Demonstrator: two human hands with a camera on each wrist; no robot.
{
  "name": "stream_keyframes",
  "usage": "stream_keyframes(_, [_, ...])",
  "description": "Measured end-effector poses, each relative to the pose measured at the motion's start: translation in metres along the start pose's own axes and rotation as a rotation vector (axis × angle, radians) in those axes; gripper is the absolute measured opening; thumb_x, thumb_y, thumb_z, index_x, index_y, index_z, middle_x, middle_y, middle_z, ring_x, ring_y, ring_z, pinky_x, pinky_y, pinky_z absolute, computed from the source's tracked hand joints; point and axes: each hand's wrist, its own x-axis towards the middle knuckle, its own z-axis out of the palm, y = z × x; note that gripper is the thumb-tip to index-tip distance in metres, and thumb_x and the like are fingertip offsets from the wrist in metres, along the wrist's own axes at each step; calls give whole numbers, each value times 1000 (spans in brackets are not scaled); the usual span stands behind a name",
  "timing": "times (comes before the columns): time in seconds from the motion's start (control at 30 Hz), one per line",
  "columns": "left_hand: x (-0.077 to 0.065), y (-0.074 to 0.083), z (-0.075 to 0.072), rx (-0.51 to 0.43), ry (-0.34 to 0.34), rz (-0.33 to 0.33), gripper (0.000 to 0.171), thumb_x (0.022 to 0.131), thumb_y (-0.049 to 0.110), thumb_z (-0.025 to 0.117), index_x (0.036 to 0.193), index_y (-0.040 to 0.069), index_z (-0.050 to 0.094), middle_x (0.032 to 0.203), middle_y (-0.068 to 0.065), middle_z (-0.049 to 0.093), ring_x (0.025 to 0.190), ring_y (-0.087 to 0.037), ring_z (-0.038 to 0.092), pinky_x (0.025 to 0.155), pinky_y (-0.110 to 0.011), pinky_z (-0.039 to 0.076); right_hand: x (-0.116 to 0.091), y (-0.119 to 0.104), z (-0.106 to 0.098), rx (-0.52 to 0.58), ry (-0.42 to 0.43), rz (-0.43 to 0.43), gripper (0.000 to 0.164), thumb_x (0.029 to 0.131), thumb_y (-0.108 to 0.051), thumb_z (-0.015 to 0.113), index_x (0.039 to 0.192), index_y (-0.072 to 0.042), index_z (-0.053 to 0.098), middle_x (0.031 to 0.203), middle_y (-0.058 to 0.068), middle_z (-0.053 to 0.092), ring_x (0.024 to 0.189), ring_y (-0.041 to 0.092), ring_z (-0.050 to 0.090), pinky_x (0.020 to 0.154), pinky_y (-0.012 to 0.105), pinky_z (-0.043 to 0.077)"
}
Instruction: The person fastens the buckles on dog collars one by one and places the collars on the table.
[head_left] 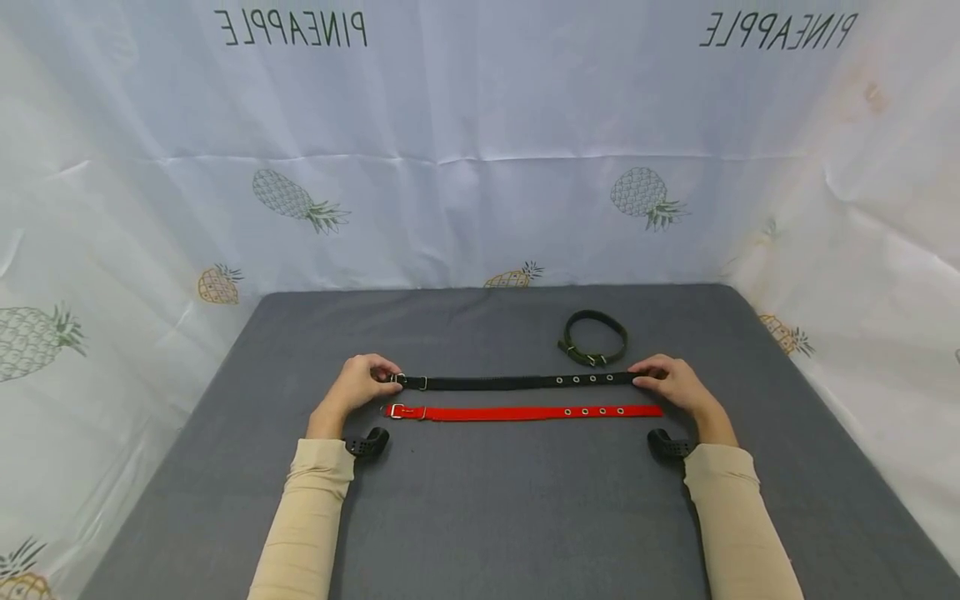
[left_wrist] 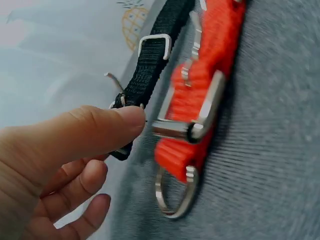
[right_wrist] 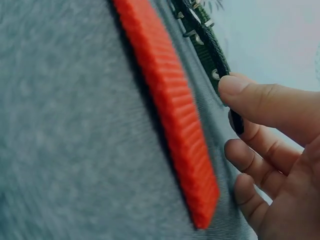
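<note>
A black collar [head_left: 495,383] is stretched out straight from side to side in the head view. My left hand [head_left: 362,383] pinches its buckle end between thumb and fingers, as the left wrist view shows close up. At the other end, past the eyelets, my right hand [head_left: 671,382] pinches the strap's tip. Just nearer to me lies a red collar [head_left: 495,413], flat and parallel to the black one, its metal buckle [left_wrist: 187,117] and D-ring [left_wrist: 175,200] on the left. Its plain tip [right_wrist: 202,210] points right, below my right hand.
Behind the black collar, toward the right, a dark green collar [head_left: 596,337] is buckled into a loop. Everything lies on a grey cloth-covered table [head_left: 517,508]. A white curtain [head_left: 465,108] printed with pineapples hangs along the back and sides.
</note>
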Motion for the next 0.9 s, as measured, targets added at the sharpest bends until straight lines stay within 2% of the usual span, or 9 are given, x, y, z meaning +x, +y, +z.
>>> stream_keyframes(0.1, [-1, 1, -2, 9, 44, 31, 7, 82, 4, 72, 88, 1, 74, 83, -14, 70, 71, -13, 59, 65, -25, 48, -2, -2, -1, -7, 27, -5, 21, 86, -10, 71, 104, 2, 71, 102, 20, 64, 77, -9, 45, 68, 20, 43])
stream_keyframes(0.2, [-1, 1, -3, 11, 55, 60, 6, 85, 0, 67, 86, 0, 72, 82, -16, 71, 69, -13, 61, 62, -24, 49, -3, -2, -3, -19, 44, 1, 21, 87, -11, 70, 104, 1, 71, 104, 20, 64, 77, -11, 44, 69, 20, 43])
stream_keyframes(0.4, [0, 1, -2, -13, 97, 81, 8, 87, -1, 65, 92, -2, 71, 87, -19, 72, 75, -21, 66, 66, -26, 52, -3, -6, -5, 4, 14, 44, 25, 90, -15, 68, 109, 1, 70, 111, 23, 66, 80, -14, 45, 71, 18, 44])
stream_keyframes(0.47, [-1, 3, -3, -21, 119, 80, 10, 87, -1, 65, 95, -2, 72, 91, -20, 72, 78, -25, 68, 67, -26, 54, -5, -8, -7, 15, 6, 70, 27, 91, -17, 67, 111, 0, 69, 114, 24, 66, 80, -14, 46, 70, 18, 44])
stream_keyframes(0.57, [-3, 9, -7, -26, 117, 80, 15, 89, -2, 61, 100, -2, 71, 97, -21, 72, 81, -26, 67, 67, -26, 52, -7, -12, -10, 33, 2, 92, 28, 93, -19, 65, 114, 0, 68, 117, 24, 65, 80, -12, 46, 70, 18, 44])
stream_keyframes(0.67, [-6, 17, -12, -20, 84, 64, 20, 93, -2, 55, 104, 0, 71, 103, -22, 71, 77, -22, 61, 64, -24, 46, -9, -16, -14, 44, 16, 88, 29, 94, -21, 63, 115, -1, 67, 117, 23, 65, 82, -14, 47, 73, 15, 45])
stream_keyframes(0.8, [-12, 25, -17, -32, 36, 43, 26, 95, -2, 48, 108, 1, 70, 111, -22, 68, 60, -13, 42, 54, -22, 35, -13, -23, -17, 69, 43, 56, 30, 95, -20, 62, 117, 0, 67, 115, 21, 67, 81, -18, 49, 74, 12, 46])
stream_keyframes(0.87, [-15, 27, -20, -62, 31, 53, 28, 96, -1, 45, 109, 0, 69, 112, -22, 67, 54, -10, 33, 52, -22, 31, -15, -26, -19, 90, 65, 37, 30, 94, -18, 63, 117, 1, 67, 109, 11, 69, 81, -18, 51, 73, 11, 47])
stream_keyframes(0.9, [-17, 28, -20, -79, 36, 63, 28, 97, -1, 44, 109, 0, 69, 112, -22, 68, 55, -8, 34, 53, -22, 33, -16, -27, -20, 101, 75, 31, 29, 94, -17, 63, 117, 1, 66, 106, 3, 70, 81, -18, 52, 73, 11, 47])
